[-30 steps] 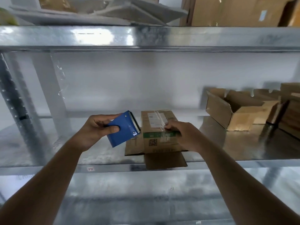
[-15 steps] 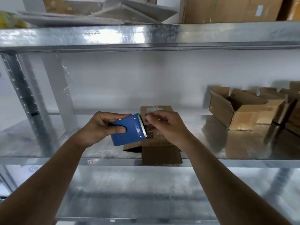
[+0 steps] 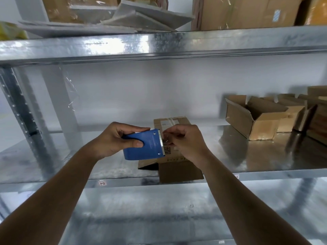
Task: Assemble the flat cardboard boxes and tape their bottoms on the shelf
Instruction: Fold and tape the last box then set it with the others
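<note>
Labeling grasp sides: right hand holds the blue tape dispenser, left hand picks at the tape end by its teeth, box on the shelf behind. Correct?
Sides are swapped. The head view shows the left hand holding the blue tape dispenser, and the right hand picking at the tape end by its teeth. The box is on the shelf behind them, as stated.

We cannot see most of the cardboard box (image 3: pixel 172 156) (our hands (image 3: pixel 184 144) and the blue tape dispenser (image 3: pixel 143 147) cover it); its printing is unreadable.
</note>
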